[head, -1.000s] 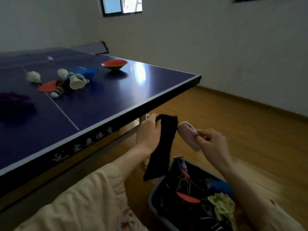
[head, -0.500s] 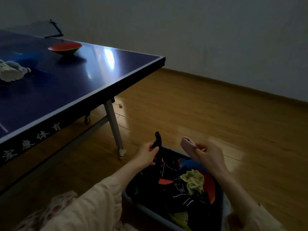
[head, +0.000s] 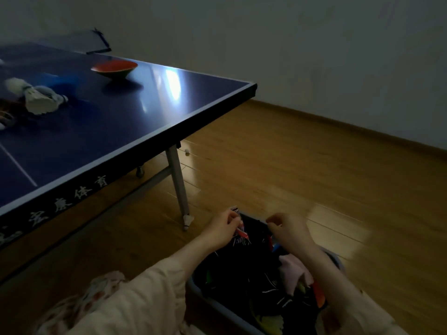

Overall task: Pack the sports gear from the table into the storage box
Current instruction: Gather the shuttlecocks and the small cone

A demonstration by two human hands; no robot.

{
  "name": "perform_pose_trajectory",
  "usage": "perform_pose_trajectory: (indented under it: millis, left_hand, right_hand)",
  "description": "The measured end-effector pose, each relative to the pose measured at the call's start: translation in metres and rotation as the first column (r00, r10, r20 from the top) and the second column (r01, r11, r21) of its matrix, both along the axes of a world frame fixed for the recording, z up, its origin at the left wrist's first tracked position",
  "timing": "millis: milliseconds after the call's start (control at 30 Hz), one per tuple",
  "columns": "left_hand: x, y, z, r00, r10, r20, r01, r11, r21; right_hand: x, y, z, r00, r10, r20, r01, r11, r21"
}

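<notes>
The grey-blue storage box point(head: 193, 285) stands on the floor below me, filled with dark gear, a pink cloth point(head: 292, 273) and red and green pieces. My left hand point(head: 222, 229) hovers over the box's far left corner with its fingers curled at a dark item with a red and white patch point(head: 242, 232); blur hides whether it grips it. Over the far side of the box my right hand point(head: 289, 228) hangs with loosely curled fingers and holds nothing. On the blue table point(head: 145, 122) lie white shuttlecocks point(head: 40, 102) and a red cone point(head: 115, 68).
The table's metal leg point(head: 179, 187) stands just left of the box. A small ball point(head: 186, 153) lies on the wooden floor under the table edge. A blue cone point(head: 65, 84) sits behind the shuttlecocks. Bare wooden floor spreads to the right as far as the wall.
Both hands dropped from table height down to the box. The pink cloth left my right hand and now lies in the box. The black cloth no longer hangs from my left hand.
</notes>
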State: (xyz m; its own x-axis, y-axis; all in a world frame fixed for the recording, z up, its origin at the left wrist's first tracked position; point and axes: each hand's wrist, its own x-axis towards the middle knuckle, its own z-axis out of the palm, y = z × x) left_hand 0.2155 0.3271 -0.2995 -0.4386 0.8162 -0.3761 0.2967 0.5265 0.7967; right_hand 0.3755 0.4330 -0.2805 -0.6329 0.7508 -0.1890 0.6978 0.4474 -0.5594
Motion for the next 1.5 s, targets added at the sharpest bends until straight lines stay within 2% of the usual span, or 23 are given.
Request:
perform_pose_trajectory:
  millis: [33,100,200,300,400,533,700,867,967,1033,1167,1300,1400,1500]
  left_hand:
    - [-0.003,-0.002,0.003,0.999,0.020,-0.026,-0.020,1.000,0.013]
    - [-0.014,-0.007,0.014,0.982,0.072,-0.173,-0.066,0.997,0.039]
    - [-0.045,-0.021,0.047,0.879,0.167,-0.447,-0.091,0.978,0.186]
    - [-0.076,-0.045,0.096,0.721,0.316,-0.617,-0.082,0.923,0.377]
    - [-0.109,-0.081,0.142,0.620,0.442,-0.648,-0.097,0.863,0.495]
    - [-0.160,-0.145,0.177,0.498,0.544,-0.675,-0.184,0.827,0.531]
    - [-0.226,-0.228,0.188,0.325,0.622,-0.712,-0.365,0.777,0.512]
    - [-0.281,-0.297,0.180,0.176,0.619,-0.765,-0.557,0.703,0.441]
    - [-0.314,-0.329,0.171,0.138,0.518,-0.844,-0.701,0.653,0.286]
    - [-0.333,-0.343,0.166,0.153,0.439,-0.885,-0.765,0.620,0.175]
    - [-0.369,-0.358,0.161,0.204,0.475,-0.856,-0.802,0.583,0.132]
    - [-0.393,-0.359,0.158,0.223,0.558,-0.800,-0.811,0.561,0.165]
    - [-0.406,-0.354,0.159,0.264,0.572,-0.776,-0.842,0.530,0.104]
    - [-0.407,-0.351,0.162,0.279,0.503,-0.818,-0.815,0.575,0.076]
  right_hand:
    - [-0.012,-0.004,0.005,0.999,0.037,0.013,-0.037,0.999,-0.004]
    - [-0.044,-0.012,0.019,0.993,0.120,-0.023,-0.119,0.993,0.015]
    - [-0.097,-0.035,0.056,0.953,0.221,-0.206,-0.208,0.975,0.083]
    - [-0.140,-0.067,0.096,0.833,0.228,-0.504,-0.234,0.971,0.053]
    - [-0.189,-0.102,0.126,0.704,0.239,-0.669,-0.268,0.961,0.062]
    - [-0.251,-0.148,0.142,0.656,0.299,-0.693,-0.377,0.925,0.043]
    - [-0.303,-0.188,0.146,0.683,0.437,-0.585,-0.465,0.878,0.113]
    - [-0.354,-0.221,0.150,0.691,0.533,-0.488,-0.565,0.820,0.096]
    - [-0.389,-0.240,0.155,0.680,0.610,-0.407,-0.631,0.769,0.099]
    - [-0.408,-0.251,0.152,0.664,0.654,-0.363,-0.665,0.738,0.114]
    - [-0.439,-0.263,0.142,0.644,0.699,-0.310,-0.689,0.706,0.162]
    - [-0.453,-0.260,0.138,0.672,0.624,-0.398,-0.620,0.768,0.157]
    - [-0.454,-0.257,0.133,0.659,0.587,-0.470,-0.603,0.786,0.136]
    - [-0.454,-0.256,0.131,0.649,0.556,-0.519,-0.595,0.796,0.108]
